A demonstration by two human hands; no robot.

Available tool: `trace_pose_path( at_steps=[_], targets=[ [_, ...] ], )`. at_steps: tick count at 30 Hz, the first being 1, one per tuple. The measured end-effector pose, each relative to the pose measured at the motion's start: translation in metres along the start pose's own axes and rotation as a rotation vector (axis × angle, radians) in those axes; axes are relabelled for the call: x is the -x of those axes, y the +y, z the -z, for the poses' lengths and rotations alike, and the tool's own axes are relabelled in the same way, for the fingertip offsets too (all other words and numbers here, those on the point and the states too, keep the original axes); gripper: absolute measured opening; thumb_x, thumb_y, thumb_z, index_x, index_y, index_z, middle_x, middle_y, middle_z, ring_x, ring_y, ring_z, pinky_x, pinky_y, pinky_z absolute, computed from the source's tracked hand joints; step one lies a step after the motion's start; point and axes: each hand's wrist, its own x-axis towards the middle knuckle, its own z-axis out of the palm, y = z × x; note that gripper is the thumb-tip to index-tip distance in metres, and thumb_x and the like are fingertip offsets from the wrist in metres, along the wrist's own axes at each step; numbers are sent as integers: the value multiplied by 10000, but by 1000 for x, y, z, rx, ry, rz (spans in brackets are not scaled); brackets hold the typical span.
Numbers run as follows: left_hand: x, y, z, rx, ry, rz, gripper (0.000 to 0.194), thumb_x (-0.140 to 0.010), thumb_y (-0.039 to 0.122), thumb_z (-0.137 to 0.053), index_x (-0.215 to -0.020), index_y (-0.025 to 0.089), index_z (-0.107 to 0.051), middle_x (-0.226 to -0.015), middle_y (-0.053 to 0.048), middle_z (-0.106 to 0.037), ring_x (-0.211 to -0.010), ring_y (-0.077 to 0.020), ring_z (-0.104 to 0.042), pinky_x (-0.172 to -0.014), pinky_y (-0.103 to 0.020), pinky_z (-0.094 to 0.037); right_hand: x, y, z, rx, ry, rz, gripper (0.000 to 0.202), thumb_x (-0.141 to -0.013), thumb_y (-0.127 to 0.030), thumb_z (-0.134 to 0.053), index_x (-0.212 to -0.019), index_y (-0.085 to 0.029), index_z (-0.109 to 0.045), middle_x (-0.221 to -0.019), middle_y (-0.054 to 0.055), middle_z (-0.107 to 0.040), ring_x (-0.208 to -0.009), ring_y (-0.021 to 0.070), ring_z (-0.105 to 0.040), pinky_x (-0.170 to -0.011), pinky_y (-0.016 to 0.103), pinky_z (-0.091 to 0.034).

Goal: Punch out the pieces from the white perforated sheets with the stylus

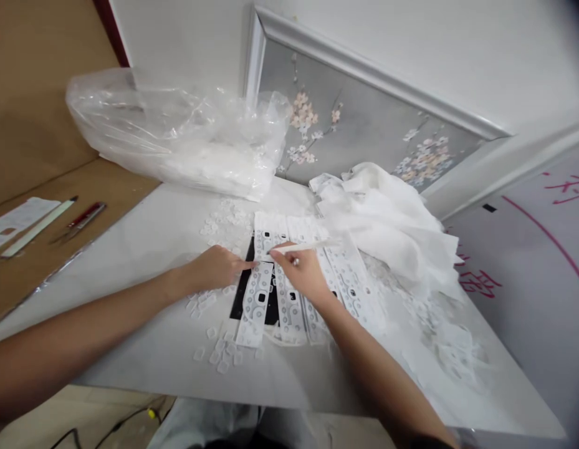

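Observation:
My left hand reaches in from the left with its index finger stretched out. That fingertip touches the edge of a white printed strip with grey rings and small square cutouts. In my right hand is a slim white pen-like tool, pinched between the fingers; its exact kind is unclear. The tool's tip is at the printed strips, just right of my left fingertip. Several more such strips lie side by side, partly hidden by my right hand. Beneath them shows a black sheet.
Small clear pieces lie scattered left of the strips. A large clear plastic bag stands behind, near a framed flower picture. White sheets are heaped at the right. A red cutter lies on cardboard at the left.

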Motion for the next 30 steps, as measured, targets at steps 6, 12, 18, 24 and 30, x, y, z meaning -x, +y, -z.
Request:
trace_pose_path(
  at_steps=[6,12,18,24,30],
  targets=[
    [1,-7,-2,93,-28,35,694,-671,-20,-471,-1267,302,-622,-789,11,-732,-659,-151,-654,-564,-230,-406,-17,34,-37,-116,-86,22,222,-885,-369,-586,-874,-187,-713,-864,46,-718,-751,175,-645,-672,289,-482],
    [1,-6,-1,66,21,34,704,-655,-35,-456,-1272,261,-621,-770,10,-727,-649,-150,-648,-540,-239,-386,-12,36,-33,-85,-73,-18,209,-888,-344,-579,-863,-192,-720,-852,48,-720,-758,188,-650,-689,304,-488],
    [1,-10,-5,48,-17,26,679,-658,-24,-459,-1245,266,-640,-795,6,-727,-655,-158,-650,-529,-247,-381,-13,35,-35,-93,-101,19,175,-889,-307,-586,-877,-198,-723,-841,38,-719,-730,175,-643,-659,294,-479],
    [2,-10,-5,52,-7,24,693,-653,-36,-458,-1249,270,-635,-822,10,-733,-639,-146,-641,-528,-244,-386,-12,36,-35,-129,-71,22,143,-873,-297,-618,-887,-213,-734,-884,45,-741,-791,194,-676,-695,311,-512],
    [1,-9,-3,52,-7,46,671,-668,-26,-461,-1232,287,-647,-853,18,-747,-668,-146,-658,-533,-241,-380,-12,36,-35,-125,-70,38,138,-870,-290,-620,-885,-212,-733,-879,39,-745,-778,190,-681,-674,304,-515]
  ],
)
